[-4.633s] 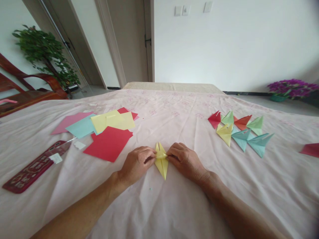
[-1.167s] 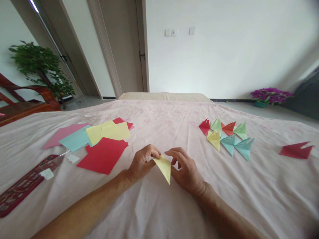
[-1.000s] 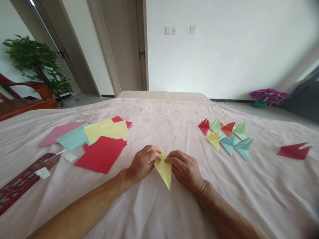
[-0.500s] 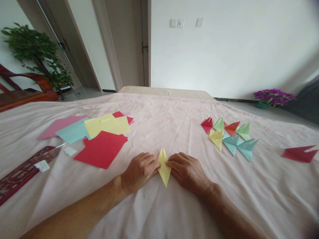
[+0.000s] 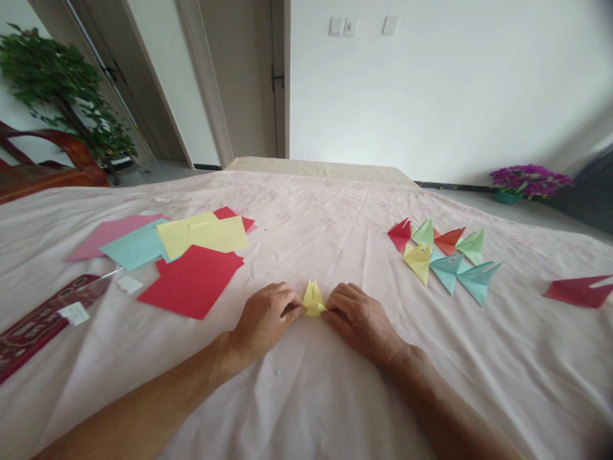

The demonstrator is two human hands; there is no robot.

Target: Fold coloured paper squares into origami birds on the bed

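A small piece of folded yellow paper (image 5: 313,299) lies on the cloth between my hands, its two narrow points facing away from me. Its near edge is now a short, nearly straight fold. My left hand (image 5: 271,316) pinches the left end of that fold. At the right end, my right hand (image 5: 359,322) has its thumb and fingers closed on the paper. Both hands rest on the cloth, knuckles up, fingertips partly hidden.
Sheets of coloured paper, a red one (image 5: 194,281) nearest, lie to the left beside a dark red patterned case (image 5: 43,326). Several folded paper shapes, including a yellow one (image 5: 418,260), sit at right. A larger dark red folded piece (image 5: 579,291) lies farther right on the pink cloth (image 5: 330,396).
The long lower point of the yellow paper, which faced me, has been folded up, so the piece is shorter. My fingers have shifted to its two lower corners.
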